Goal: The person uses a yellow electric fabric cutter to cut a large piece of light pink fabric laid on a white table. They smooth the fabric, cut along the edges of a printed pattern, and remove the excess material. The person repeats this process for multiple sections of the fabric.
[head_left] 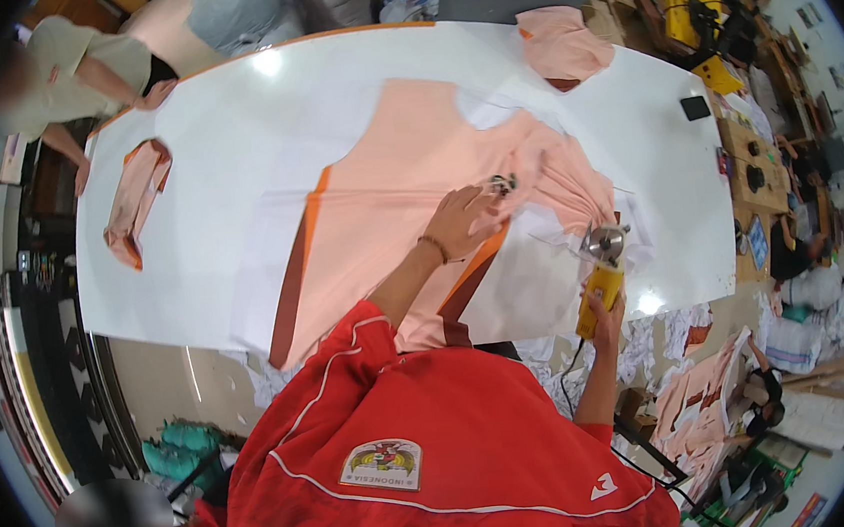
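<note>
A peach fabric garment panel (393,166) with orange and brown side strips lies spread over the white table in front of me. My left hand (464,222) rests on it with the fingers stretched out, beside a small dark emblem-like patch (504,186). Bunched peach fabric (570,175) lies to the right of that hand, over thin white sheeting. Gripped in my right hand (607,320) is a yellow electric rotary cutter (598,298). Its round metal blade head (605,242) is at the lower right edge of the bunched fabric; whether the blade touches it I cannot tell.
The white table (213,282) has a narrow peach and brown piece (138,198) at left, a folded peach piece (564,45) at the far right and a black square object (695,108). A power cord (569,376) trails from the cutter. Another person (89,72) leans on the far left edge.
</note>
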`<action>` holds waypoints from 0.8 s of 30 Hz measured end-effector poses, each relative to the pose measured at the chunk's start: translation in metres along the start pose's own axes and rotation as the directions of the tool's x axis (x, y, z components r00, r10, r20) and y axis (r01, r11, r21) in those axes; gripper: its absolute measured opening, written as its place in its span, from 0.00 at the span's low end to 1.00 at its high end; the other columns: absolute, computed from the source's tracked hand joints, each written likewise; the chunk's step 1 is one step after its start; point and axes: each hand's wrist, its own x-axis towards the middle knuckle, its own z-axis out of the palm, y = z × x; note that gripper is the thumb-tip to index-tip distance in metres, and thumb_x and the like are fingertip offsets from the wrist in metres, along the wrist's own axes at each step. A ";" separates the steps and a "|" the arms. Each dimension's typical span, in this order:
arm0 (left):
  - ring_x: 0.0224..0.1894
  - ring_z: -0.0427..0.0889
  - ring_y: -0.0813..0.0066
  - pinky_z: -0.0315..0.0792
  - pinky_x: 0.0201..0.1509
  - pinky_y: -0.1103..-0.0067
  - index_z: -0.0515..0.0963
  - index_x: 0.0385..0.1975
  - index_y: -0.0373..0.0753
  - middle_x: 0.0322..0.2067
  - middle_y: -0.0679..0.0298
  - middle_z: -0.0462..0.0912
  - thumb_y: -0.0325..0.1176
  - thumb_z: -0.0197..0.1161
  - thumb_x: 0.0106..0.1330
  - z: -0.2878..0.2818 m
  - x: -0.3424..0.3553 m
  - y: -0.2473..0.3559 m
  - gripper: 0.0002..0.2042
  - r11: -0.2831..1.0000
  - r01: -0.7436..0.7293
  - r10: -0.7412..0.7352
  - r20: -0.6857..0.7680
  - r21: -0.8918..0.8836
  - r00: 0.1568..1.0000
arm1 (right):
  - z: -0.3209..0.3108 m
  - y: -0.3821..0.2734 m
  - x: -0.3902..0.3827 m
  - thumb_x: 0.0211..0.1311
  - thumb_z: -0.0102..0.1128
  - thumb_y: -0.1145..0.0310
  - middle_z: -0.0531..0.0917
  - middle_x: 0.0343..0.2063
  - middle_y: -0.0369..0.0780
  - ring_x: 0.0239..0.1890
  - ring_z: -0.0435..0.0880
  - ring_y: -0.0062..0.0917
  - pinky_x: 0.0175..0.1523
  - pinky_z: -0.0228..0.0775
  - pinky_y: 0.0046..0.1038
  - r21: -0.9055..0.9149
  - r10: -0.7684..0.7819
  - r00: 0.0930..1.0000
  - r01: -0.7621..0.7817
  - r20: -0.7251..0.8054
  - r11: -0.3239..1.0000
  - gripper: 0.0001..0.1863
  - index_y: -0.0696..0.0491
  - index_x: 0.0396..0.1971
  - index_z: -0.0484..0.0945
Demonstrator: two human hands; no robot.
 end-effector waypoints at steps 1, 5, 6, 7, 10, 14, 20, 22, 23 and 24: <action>0.72 0.65 0.41 0.59 0.76 0.50 0.75 0.68 0.45 0.71 0.54 0.70 0.51 0.57 0.78 0.002 -0.027 0.008 0.25 0.997 0.053 -0.043 -0.144 0.063 0.989 | 0.013 -0.006 0.013 0.62 0.71 0.65 0.86 0.49 0.48 0.45 0.87 0.31 0.52 0.80 0.32 0.002 -0.051 0.999 0.051 0.016 0.999 0.36 0.58 0.68 0.68; 0.79 0.44 0.33 0.45 0.77 0.39 0.62 0.76 0.43 0.78 0.46 0.51 0.63 0.59 0.71 -0.012 -0.153 0.000 0.40 0.741 0.505 -0.488 -0.162 0.442 0.858 | 0.047 -0.021 0.076 0.67 0.68 0.65 0.86 0.48 0.45 0.43 0.85 0.29 0.49 0.79 0.30 0.113 -0.134 0.981 0.119 0.138 0.986 0.31 0.57 0.67 0.70; 0.80 0.39 0.32 0.41 0.78 0.37 0.59 0.78 0.43 0.80 0.44 0.47 0.66 0.59 0.69 -0.019 -0.180 -0.003 0.45 0.624 0.583 -0.578 -0.196 0.520 0.792 | 0.056 -0.029 0.089 0.68 0.67 0.65 0.86 0.48 0.43 0.43 0.85 0.28 0.48 0.79 0.29 0.107 -0.128 0.979 0.112 0.160 0.988 0.29 0.57 0.66 0.70; 0.81 0.34 0.30 0.38 0.77 0.34 0.56 0.80 0.43 0.81 0.43 0.43 0.69 0.59 0.67 -0.029 -0.197 -0.004 0.48 0.539 0.679 -0.658 -0.253 0.499 0.709 | 0.059 -0.026 0.105 0.69 0.67 0.64 0.86 0.47 0.43 0.42 0.85 0.27 0.48 0.78 0.29 0.074 -0.084 0.984 0.073 0.157 0.995 0.27 0.56 0.64 0.72; 0.80 0.21 0.26 0.31 0.74 0.28 0.47 0.83 0.45 0.82 0.38 0.30 0.79 0.57 0.61 -0.062 -0.234 -0.001 0.58 0.333 0.913 -0.844 -0.357 0.234 0.399 | 0.022 0.017 0.191 0.72 0.66 0.62 0.86 0.43 0.39 0.38 0.84 0.23 0.42 0.77 0.27 -0.023 -0.045 0.989 0.049 0.143 0.999 0.21 0.56 0.58 0.77; 0.80 0.20 0.24 0.30 0.75 0.28 0.38 0.84 0.45 0.81 0.37 0.26 0.85 0.63 0.47 -0.101 -0.251 -0.040 0.71 0.341 0.846 -0.855 -0.240 0.409 0.460 | -0.008 0.016 0.264 0.71 0.68 0.60 0.85 0.37 0.37 0.34 0.84 0.21 0.38 0.76 0.26 0.124 -0.073 0.993 0.060 0.096 0.990 0.16 0.56 0.49 0.81; 0.81 0.25 0.28 0.33 0.81 0.38 0.34 0.84 0.51 0.82 0.40 0.28 0.82 0.74 0.32 -0.198 -0.277 -0.160 0.80 0.416 0.569 -0.735 -0.105 0.709 0.670 | -0.027 -0.015 0.264 0.71 0.67 0.63 0.85 0.40 0.40 0.34 0.86 0.27 0.35 0.79 0.27 0.238 -0.066 0.991 0.092 -0.112 0.967 0.19 0.55 0.56 0.77; 0.83 0.31 0.35 0.36 0.83 0.44 0.37 0.84 0.54 0.82 0.41 0.34 0.77 0.79 0.32 -0.241 -0.255 -0.181 0.78 0.209 0.509 -0.876 -0.072 0.835 0.477 | -0.019 -0.018 0.222 0.70 0.67 0.66 0.84 0.43 0.42 0.36 0.88 0.29 0.35 0.80 0.28 0.182 -0.043 0.997 0.054 -0.065 0.982 0.25 0.56 0.63 0.73; 0.84 0.36 0.39 0.39 0.83 0.44 0.41 0.84 0.54 0.82 0.43 0.38 0.71 0.81 0.37 -0.259 -0.237 -0.183 0.74 0.084 0.558 -0.890 -0.190 0.825 0.414 | -0.018 -0.018 0.200 0.70 0.67 0.67 0.85 0.44 0.43 0.38 0.89 0.31 0.36 0.81 0.29 0.159 -0.057 0.995 0.068 -0.076 0.985 0.25 0.57 0.63 0.73; 0.84 0.40 0.42 0.44 0.83 0.47 0.46 0.83 0.52 0.82 0.45 0.42 0.60 0.81 0.49 -0.273 -0.221 -0.178 0.63 0.040 0.573 -0.832 -0.290 0.819 0.473 | -0.014 -0.017 0.180 0.70 0.67 0.68 0.86 0.44 0.44 0.40 0.90 0.33 0.38 0.82 0.29 0.140 -0.068 0.995 0.079 -0.078 0.987 0.25 0.58 0.63 0.73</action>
